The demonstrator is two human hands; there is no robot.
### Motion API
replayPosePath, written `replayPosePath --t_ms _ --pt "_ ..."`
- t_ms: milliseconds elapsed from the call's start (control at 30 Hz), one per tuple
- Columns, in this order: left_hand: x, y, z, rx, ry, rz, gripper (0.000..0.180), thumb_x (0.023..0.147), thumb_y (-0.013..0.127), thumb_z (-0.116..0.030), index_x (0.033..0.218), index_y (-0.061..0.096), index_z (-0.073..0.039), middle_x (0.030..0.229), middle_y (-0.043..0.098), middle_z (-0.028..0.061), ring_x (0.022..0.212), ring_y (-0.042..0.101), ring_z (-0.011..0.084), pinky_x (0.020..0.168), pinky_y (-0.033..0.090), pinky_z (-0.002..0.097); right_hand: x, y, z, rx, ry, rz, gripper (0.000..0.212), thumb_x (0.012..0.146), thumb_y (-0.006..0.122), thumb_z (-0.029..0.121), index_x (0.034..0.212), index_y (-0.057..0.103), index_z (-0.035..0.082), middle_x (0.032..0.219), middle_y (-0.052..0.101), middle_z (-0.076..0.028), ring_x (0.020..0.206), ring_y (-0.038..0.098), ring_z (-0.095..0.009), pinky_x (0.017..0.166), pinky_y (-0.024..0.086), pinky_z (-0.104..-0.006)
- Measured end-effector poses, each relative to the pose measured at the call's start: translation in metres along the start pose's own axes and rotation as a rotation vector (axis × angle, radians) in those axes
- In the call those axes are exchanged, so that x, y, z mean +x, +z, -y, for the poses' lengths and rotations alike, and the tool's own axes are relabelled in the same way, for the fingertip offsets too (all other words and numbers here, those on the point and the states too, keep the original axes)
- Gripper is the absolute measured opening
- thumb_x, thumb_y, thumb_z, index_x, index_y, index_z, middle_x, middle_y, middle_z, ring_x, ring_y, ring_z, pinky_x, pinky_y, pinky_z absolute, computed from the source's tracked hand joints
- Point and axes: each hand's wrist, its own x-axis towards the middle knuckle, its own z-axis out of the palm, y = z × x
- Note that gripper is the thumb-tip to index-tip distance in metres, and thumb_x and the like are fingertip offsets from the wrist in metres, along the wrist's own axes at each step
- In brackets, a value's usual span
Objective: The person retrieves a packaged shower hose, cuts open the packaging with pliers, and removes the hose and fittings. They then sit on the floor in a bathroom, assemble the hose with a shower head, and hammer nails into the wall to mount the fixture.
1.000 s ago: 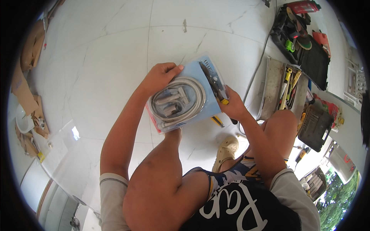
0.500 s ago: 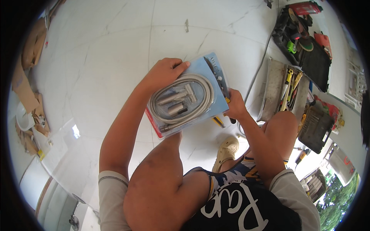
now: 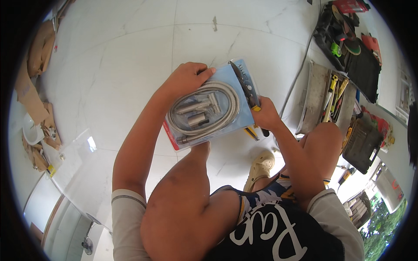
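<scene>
My left hand [image 3: 188, 78] is closed on the upper left edge of a blister pack [image 3: 244, 124], thumb along the top. Under its clear plastic lie a coiled flexible metal hose [image 3: 235, 102] and several chrome fittings [image 3: 196, 107], on a blue card with a red corner. At the pack's right edge, my right hand [image 3: 266, 114] is wrapped around what look like tin snips [image 3: 244, 82]. Their dark blade lies along the pack's right end, and a yellow-and-black handle [image 3: 251, 132] shows below the pack. Whether the other blade is under the pack is hidden.
To the right are an open metal toolbox [image 3: 315, 93] with yellow-handled tools, a black tool case [image 3: 363, 74] and a dark plastic case [image 3: 360, 145]. A cable [image 3: 297, 71] runs along the tiled floor [image 3: 130, 52]. Cardboard [image 3: 32, 102] and a white bowl [image 3: 31, 130] are on the left.
The dark blade now shows more fully across the pack's right end, and the pack has shifted slightly up and left. My left hand keeps its grip. The surroundings have slid a little in view.
</scene>
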Motion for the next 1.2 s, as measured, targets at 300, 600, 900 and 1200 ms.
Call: replayPosePath --t_ms 300,600,900,1200 --pt "0.01 0.001 -0.001 -0.028 -0.01 0.118 0.054 0.105 0.061 -0.049 0.096 0.075 0.003 0.08 0.071 0.0149 0.074 0.063 0.0245 0.077 0.052 0.0387 -0.005 -0.002 -0.005 -0.072 -0.049 -0.035 0.036 0.091 0.078 0.027 0.109 0.071 -0.002 0.097 0.077 -0.016 0.087 0.071 -0.026 0.087 0.057 -0.039" --pt "0.015 0.007 -0.001 0.025 0.033 0.092 0.054 0.106 0.061 -0.048 0.097 0.075 0.004 0.077 0.069 0.0109 0.072 0.06 0.0186 0.074 0.051 0.0376 -0.006 0.0 -0.023 0.018 -0.135 -0.002 0.035 0.095 0.074 0.021 0.116 0.068 -0.006 0.099 0.073 -0.013 0.091 0.066 -0.019 0.087 0.055 -0.037" --pt "0.021 0.029 0.003 0.067 0.127 0.252 0.052 0.105 0.063 -0.046 0.097 0.074 0.005 0.077 0.068 0.0124 0.073 0.059 0.0194 0.074 0.051 0.0371 -0.004 0.019 -0.02 0.231 -0.007 -0.13 0.037 0.09 0.079 0.025 0.108 0.069 -0.006 0.093 0.073 -0.01 0.08 0.066 -0.016 0.076 0.055 -0.0336" --pt "0.025 0.036 0.011 0.084 0.12 0.015 0.053 0.106 0.062 -0.047 0.087 0.066 0.002 0.07 0.059 0.0107 0.069 0.052 0.0184 0.068 0.046 0.0382 0.02 -0.044 -0.037 -0.16 0.017 -0.363 0.085 0.083 0.076 0.026 0.152 0.04 -0.006 0.109 0.073 -0.025 0.097 0.073 -0.037 0.089 0.058 -0.0433"
